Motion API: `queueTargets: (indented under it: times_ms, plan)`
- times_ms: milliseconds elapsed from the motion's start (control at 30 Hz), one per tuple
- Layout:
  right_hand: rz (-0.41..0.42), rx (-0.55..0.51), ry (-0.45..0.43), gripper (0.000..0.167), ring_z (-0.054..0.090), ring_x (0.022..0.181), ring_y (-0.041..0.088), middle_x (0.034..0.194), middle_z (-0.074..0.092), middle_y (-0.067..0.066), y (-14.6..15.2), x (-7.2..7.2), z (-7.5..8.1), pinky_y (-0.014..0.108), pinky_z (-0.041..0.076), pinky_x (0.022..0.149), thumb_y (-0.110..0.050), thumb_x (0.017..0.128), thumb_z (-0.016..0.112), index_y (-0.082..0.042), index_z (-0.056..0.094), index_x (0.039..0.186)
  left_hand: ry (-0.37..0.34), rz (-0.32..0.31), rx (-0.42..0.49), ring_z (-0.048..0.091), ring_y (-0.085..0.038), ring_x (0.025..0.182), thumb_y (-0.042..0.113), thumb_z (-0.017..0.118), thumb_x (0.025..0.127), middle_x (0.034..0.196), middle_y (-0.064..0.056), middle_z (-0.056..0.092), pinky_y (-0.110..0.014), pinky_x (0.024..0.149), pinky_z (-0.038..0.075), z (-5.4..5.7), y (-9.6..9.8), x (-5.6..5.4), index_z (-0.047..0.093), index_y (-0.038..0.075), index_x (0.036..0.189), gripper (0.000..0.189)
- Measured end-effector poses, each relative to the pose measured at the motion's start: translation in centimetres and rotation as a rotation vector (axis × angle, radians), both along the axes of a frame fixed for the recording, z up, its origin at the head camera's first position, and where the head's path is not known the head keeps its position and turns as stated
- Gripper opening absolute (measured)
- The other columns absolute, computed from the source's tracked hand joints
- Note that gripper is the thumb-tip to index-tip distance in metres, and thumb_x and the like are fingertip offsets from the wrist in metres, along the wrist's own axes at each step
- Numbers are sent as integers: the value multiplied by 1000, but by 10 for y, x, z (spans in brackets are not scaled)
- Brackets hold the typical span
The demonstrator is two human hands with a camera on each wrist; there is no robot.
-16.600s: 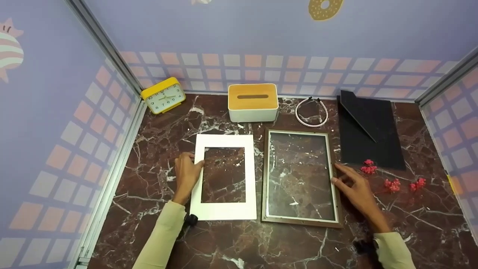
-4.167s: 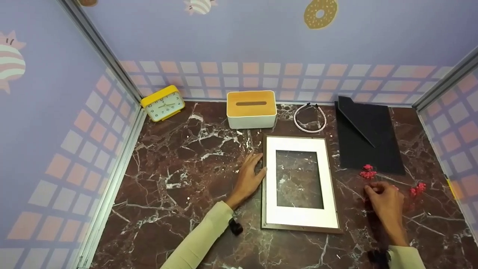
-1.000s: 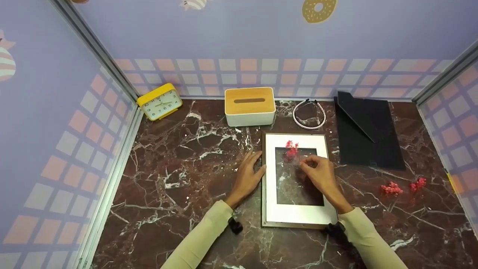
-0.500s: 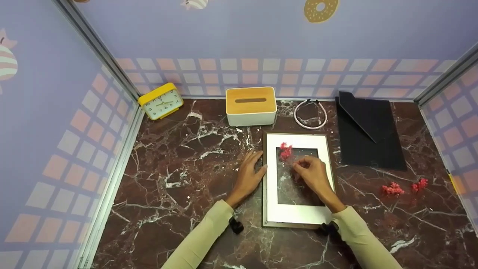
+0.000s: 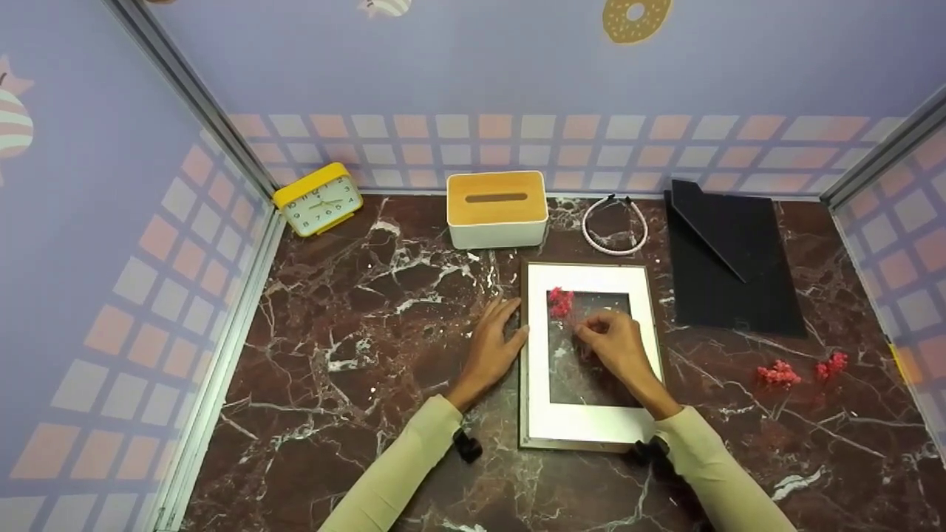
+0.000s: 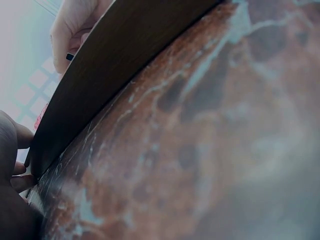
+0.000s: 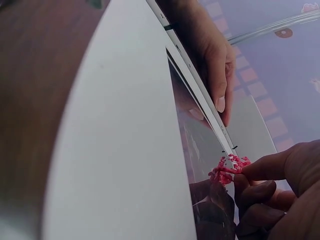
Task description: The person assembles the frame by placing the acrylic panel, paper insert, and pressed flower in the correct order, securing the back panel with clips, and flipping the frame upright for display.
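A wooden picture frame (image 5: 658,318) lies face down on the table, with a white mat (image 5: 591,425) inside it over the glass (image 5: 580,384). My left hand (image 5: 489,347) rests against the frame's left side, fingers extended along the edge. Thumb and forefinger of my right hand (image 5: 613,343) pinch the thin stem of a small red-pink flower sprig (image 5: 560,302). Its blossoms overlap the upper left corner of the mat's window. In the right wrist view the sprig (image 7: 227,170) shows close over the glass, right at the fingertips.
Two more flower sprigs (image 5: 778,373) lie to the right. Behind them is a black backing board (image 5: 746,303) with its stand. A headband (image 5: 641,240), a tissue box (image 5: 497,236) and a yellow alarm clock (image 5: 319,210) line the back wall.
The mat was laid into the frame, and my right hand picked up the nearest sprig and brought it over the window. Lately it has shifted slightly left and nearer me; my left hand stays put.
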State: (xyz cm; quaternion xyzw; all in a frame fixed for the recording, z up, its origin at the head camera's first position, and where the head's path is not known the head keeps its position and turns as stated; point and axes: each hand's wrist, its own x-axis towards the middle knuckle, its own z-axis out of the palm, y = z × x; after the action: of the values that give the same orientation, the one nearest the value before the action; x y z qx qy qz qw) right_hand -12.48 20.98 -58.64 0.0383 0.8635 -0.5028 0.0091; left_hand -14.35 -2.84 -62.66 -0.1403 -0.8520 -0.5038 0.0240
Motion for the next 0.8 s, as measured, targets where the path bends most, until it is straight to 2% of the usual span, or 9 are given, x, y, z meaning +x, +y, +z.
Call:
queueTargets:
  times_ms: [300, 600, 800]
  plan:
    - [19, 14, -15, 10, 69, 54, 20, 78, 78, 15, 0, -1, 1, 20, 52, 47, -5, 99, 78, 3, 81, 93, 7, -3, -10, 38, -40, 161, 16, 72, 105, 161, -20, 57, -57, 133, 30, 2, 1, 0, 59, -4, 154, 55]
    - [-1, 60, 19, 10, 59, 54, 10, 66, 71, 5, 3, -1, 3, 20, 45, 53, -8, 97, 82, 0, 83, 91, 10, 0, -15, 39, -41, 160, 18, 71, 106, 162, -22, 56, -58, 132, 30, 1, 1, 0, 59, -3, 155, 55]
    - [-38, 72, 49, 10, 64, 58, 11, 74, 77, 11, 14, 2, 8, 18, 46, 57, -8, 96, 83, 2, 84, 94, 4, 5, -14, 38, -42, 160, 18, 71, 105, 163, -24, 54, -58, 133, 28, 0, 0, 0, 60, -3, 154, 54]
